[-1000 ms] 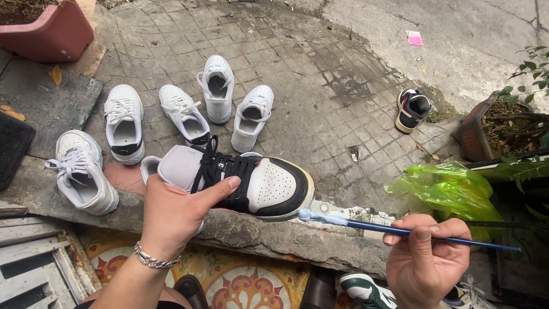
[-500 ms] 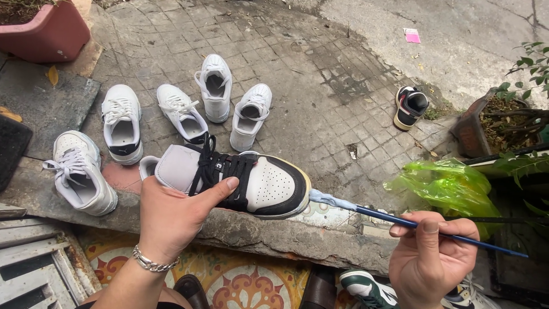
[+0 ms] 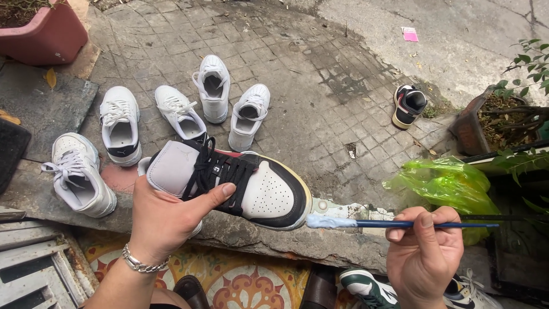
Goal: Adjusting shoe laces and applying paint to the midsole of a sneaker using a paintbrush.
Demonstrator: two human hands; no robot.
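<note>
Over a grey paved yard, the left hand (image 3: 163, 220) is clamping its grip around the heel of a black-laced sneaker (image 3: 240, 183), light and stiff enough to hold there, while the right hand (image 3: 424, 252) is pinching a thin blue brush (image 3: 400, 224), its tip touching the toe, white sneakers (image 3: 171, 114) lying beyond.

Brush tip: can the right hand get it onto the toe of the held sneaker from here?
Probably yes. The right hand holds the brush level, its tip beside the sneaker toe with nothing between; the left hand grips farther back.
</note>
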